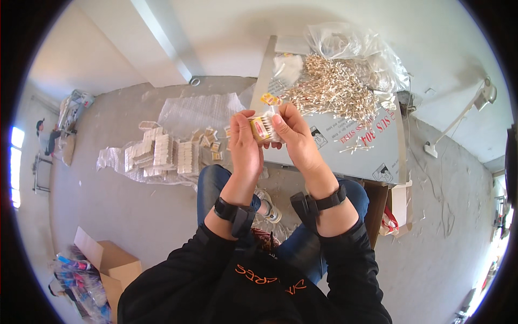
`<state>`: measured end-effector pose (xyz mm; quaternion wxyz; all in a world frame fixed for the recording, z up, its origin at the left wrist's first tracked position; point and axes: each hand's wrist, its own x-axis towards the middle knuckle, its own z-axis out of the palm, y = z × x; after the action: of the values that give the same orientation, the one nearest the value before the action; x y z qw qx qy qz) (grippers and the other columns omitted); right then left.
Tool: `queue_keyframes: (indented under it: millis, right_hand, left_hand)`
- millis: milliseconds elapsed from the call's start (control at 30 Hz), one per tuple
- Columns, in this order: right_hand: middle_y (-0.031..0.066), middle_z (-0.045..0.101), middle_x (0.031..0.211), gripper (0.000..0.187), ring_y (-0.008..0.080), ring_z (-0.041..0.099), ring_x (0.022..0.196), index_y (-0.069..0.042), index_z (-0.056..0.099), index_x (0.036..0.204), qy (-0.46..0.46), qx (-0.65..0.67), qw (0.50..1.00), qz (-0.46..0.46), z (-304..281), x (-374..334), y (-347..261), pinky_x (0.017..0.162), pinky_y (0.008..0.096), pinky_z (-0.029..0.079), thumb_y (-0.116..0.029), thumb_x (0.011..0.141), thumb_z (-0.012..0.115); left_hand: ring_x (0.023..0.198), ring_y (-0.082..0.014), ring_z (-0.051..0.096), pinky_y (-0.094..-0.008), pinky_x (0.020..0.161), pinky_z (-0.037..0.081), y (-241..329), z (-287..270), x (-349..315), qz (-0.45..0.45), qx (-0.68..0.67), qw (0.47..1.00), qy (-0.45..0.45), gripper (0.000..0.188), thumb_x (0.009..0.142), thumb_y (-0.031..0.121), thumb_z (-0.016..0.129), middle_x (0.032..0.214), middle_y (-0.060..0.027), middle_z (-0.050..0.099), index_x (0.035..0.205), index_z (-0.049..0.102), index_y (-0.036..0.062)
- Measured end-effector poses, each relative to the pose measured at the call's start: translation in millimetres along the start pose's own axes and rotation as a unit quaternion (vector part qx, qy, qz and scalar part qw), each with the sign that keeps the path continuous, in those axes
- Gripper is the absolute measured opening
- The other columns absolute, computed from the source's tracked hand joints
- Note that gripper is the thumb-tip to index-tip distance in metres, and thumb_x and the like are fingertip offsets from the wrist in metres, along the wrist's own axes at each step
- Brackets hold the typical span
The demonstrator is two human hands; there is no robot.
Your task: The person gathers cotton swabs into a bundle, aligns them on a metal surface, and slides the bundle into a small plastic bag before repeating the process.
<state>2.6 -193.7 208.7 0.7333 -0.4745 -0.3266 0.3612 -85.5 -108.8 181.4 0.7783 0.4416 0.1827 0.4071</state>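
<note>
A small clear pack of cotton swabs (261,128) with a yellow and red label is held up between my two hands. My left hand (244,140) is closed round its left side. The fingers and thumb of my right hand (298,135) grip its right end, where white swab tips show. Just beyond my hands, yellow labels or wrappers (271,99) lie at the near left of a big heap of loose cotton swabs (334,89). This heap is spread over a metal-topped table (345,162). A few single swabs (355,147) lie apart from it.
Left of me, stacked swab packs (162,154) rest on bubble wrap (110,158) on the floor, with several loose packs (208,137) beside them. Clear plastic bags (350,43) lie behind the heap. An open cardboard box (118,259) stands lower left, and another box (402,208) is beside the table.
</note>
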Motion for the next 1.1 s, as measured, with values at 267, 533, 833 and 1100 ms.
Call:
queue_keyframes:
  millis: [267,533,833,1100]
  right_hand:
    - [-0.0031,0.051,0.075,0.019,0.004,0.044,0.064,-0.008,0.049,0.092,0.019,0.069,0.997,0.021,2.8,2.1,4.2,0.052,0.0202,0.036,-0.025,0.1,0.053]
    - [-0.0042,0.048,0.073,0.025,0.0033,0.041,0.065,-0.007,0.05,0.089,0.055,-0.052,0.997,-0.013,-6.9,4.8,-0.2,0.056,0.02,0.036,-0.029,0.101,0.05]
    - [-0.0047,0.051,0.079,0.025,0.0032,0.04,0.07,-0.004,0.057,0.091,0.119,-0.068,0.987,-0.083,-22.7,10.9,1.6,0.061,0.0202,0.038,-0.024,0.103,0.047]
    - [0.0021,0.061,0.089,0.025,0.0067,0.057,0.078,-0.001,0.056,0.103,0.132,0.106,0.985,-0.041,-19.2,14.7,7.2,0.068,0.023,0.05,-0.024,0.103,0.047]
  left_hand:
    - [0.061,-0.0105,0.055,-0.0257,0.049,0.044,-1.3,6.6,-3.5,0.01,-0.009,1.0,0.016,0.036,0.104,0.041,0.033,0.085,-0.0045,0.058,0.117,0.043,0.0083]
    - [0.067,-0.0058,0.052,-0.0218,0.053,0.045,3.9,10.0,-6.7,0.082,0.14,0.987,-0.011,0.036,0.103,0.041,0.039,0.085,-0.0021,0.056,0.122,0.042,0.0103]
    - [0.092,-0.0155,0.06,-0.0267,0.075,0.052,15.2,16.2,-9.0,0.19,0.267,0.939,-0.098,0.059,0.087,0.01,0.07,0.112,-0.0118,0.054,0.132,0.033,0.0038]
    - [0.109,-0.021,0.058,-0.0316,0.086,0.052,19.8,16.7,-5.3,0.23,0.224,0.925,-0.203,0.064,0.082,0.009,0.075,0.127,-0.0127,0.051,0.133,0.036,0.0047]
